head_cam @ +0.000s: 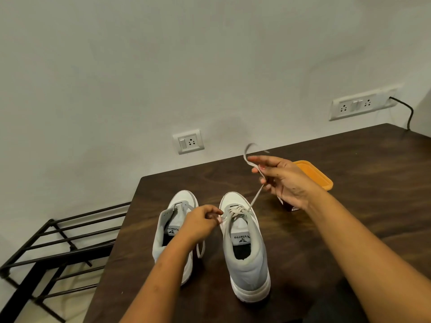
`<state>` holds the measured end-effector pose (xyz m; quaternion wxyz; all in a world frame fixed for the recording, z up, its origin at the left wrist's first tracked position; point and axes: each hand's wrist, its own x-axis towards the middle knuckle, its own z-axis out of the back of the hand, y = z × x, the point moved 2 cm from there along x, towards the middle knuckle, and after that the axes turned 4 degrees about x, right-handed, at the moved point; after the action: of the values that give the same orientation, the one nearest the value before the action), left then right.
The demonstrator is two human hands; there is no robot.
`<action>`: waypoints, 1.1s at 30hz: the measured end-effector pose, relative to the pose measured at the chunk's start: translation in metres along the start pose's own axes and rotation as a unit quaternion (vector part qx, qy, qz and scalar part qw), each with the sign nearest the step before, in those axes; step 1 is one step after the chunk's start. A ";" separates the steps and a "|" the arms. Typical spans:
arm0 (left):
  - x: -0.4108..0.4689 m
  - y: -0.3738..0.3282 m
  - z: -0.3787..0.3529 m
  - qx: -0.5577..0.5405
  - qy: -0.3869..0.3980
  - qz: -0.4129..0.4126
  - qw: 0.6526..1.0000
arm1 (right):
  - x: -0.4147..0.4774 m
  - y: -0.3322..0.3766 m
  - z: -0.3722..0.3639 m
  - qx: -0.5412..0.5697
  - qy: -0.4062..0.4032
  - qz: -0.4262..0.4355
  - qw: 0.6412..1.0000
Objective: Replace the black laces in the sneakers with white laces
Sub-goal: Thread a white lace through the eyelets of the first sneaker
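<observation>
White lace (255, 197) threaded in the right sneaker (245, 252) on the table (349, 206)
Left hand (200, 222) pinches one end at the eyelets, right hand (284, 180) grips the other end raised; behind it an orange-lidded tub (314, 173), closed, can't see what's inside

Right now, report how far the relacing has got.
No black lace shows on either sneaker, and the right sneaker has white lace crossed through its lower eyelets. The right hand pulls one end up; the left hand pinches the other. Left: its upper eyelets and the whole left sneaker, bare of lace.
</observation>
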<state>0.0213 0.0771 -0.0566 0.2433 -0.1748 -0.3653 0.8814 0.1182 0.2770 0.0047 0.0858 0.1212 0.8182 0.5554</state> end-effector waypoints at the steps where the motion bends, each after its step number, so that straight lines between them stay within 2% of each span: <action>1: 0.001 -0.002 0.000 0.006 -0.008 -0.010 1.000 | 0.000 0.002 0.000 -0.009 -0.002 0.017 1.000; 5: 0.003 -0.007 -0.006 0.074 -0.030 -0.043 0.996 | -0.001 0.010 0.000 -0.067 -0.020 0.053 0.996; 8: 0.003 -0.008 -0.015 0.161 -0.047 -0.055 0.984 | 0.001 -0.001 0.002 -0.250 0.007 0.000 0.968; 10: 0.001 -0.014 -0.022 0.140 -0.056 -0.086 0.985 | 0.005 -0.012 0.004 -0.343 0.027 -0.031 0.938; 11: 0.000 -0.017 -0.025 0.128 -0.057 -0.100 0.985 | 0.006 -0.015 0.002 -0.353 0.041 -0.037 0.934; 15: -0.009 -0.042 -0.036 0.024 -0.046 -0.137 0.989 | 0.004 -0.016 -0.013 -0.263 0.128 -0.024 0.956; 18: -0.011 -0.049 -0.034 -0.056 -0.031 -0.144 0.987 | 0.005 -0.017 -0.020 -0.230 0.117 0.000 0.966; 21: -0.010 -0.045 -0.021 -0.098 -0.028 -0.129 0.986 | 0.009 -0.017 -0.014 -0.277 0.081 0.024 0.957; 24: -0.010 -0.040 -0.004 -0.118 -0.053 -0.118 0.985 | 0.012 -0.019 -0.006 -0.375 0.082 0.033 0.923; 26: -0.011 -0.037 0.002 -0.127 -0.062 -0.118 0.983 | 0.014 -0.022 -0.004 -0.418 0.094 0.030 0.903; 28: -0.012 -0.038 0.004 -0.106 -0.078 -0.133 0.982 | 0.014 -0.025 -0.007 -0.419 0.115 0.025 0.900; 33: -0.018 -0.052 -0.002 0.017 -0.170 -0.206 0.964 | 0.011 -0.033 -0.029 -0.296 0.158 -0.009 0.942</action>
<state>0.0521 0.1002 -0.0174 0.3564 0.0606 -0.4145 0.8351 0.0967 0.2426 -0.0157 -0.0078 -0.0065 0.6209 0.7838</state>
